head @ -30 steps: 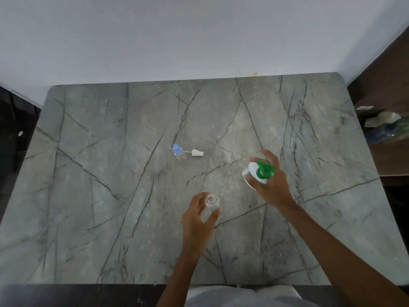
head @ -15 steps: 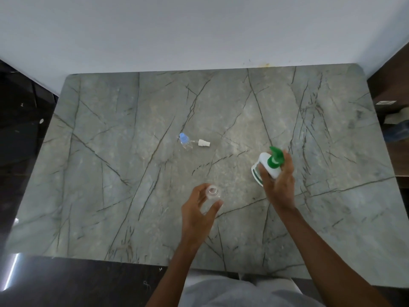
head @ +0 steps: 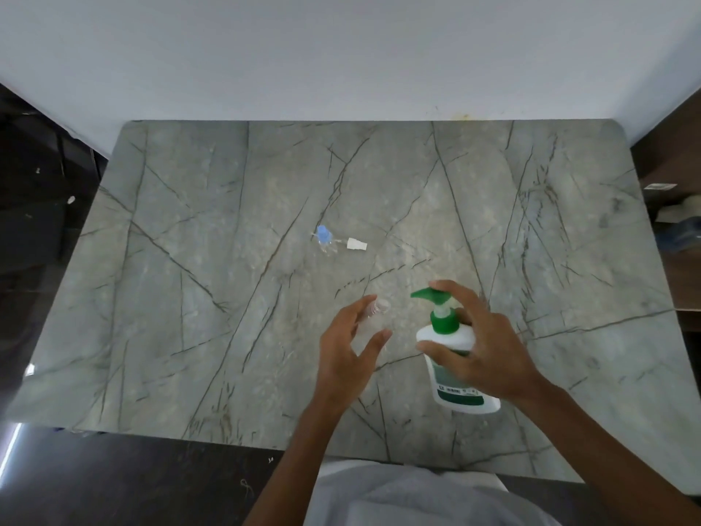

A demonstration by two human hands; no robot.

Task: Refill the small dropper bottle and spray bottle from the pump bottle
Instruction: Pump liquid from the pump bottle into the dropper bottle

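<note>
The desk gives you open room to either side; its near edge lies just under your forearms, so work forward of it. Your right hand has its fingers clamped on the pump bottle, lifted and tilted, spout aimed left. Your left hand curls its fingers round the small clear bottle, front of centre. Set the spout over that open neck before pressing. The blue-capped bottle and white cap piece lie mid-desk, well apart from your hands.
</note>
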